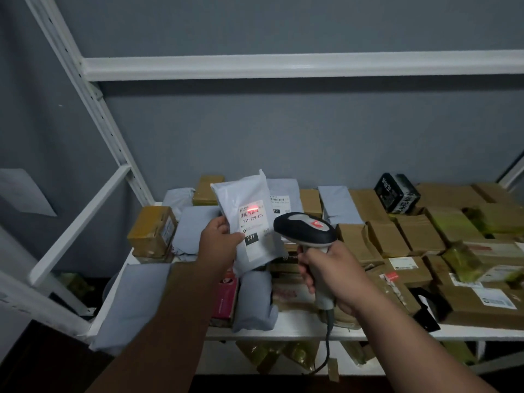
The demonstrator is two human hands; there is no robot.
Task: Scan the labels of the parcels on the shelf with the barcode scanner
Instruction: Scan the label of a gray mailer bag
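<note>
Above the parcel-crowded shelf (297, 326), the left hand (219, 236) pinches a grey mailer bag (249, 219) by its left edge, label facing out. It looks light, soft and floppy, so an edge hold clear of the label (253, 222) suits. Right of the bag, the right hand (330, 275) is wrapped round the barcode scanner (306, 231), whose red beam lies on the barcode.

White metal shelf (283, 326): right end cut off by the picture's edge. Brown cardboard boxes (419, 234) at the shelf's right edge: blurred, labels unreadable. White shipping label (253, 222) on the grey plastic mailer bag (249, 219): small print illegible; lower left corner covered by the left hand (219, 239). Grey scanner handle (321, 290): largely hidden inside the right hand (326, 275). Yellowish wrapped parcels (283, 355) below the shelf's front edge: mostly concealed.
</note>
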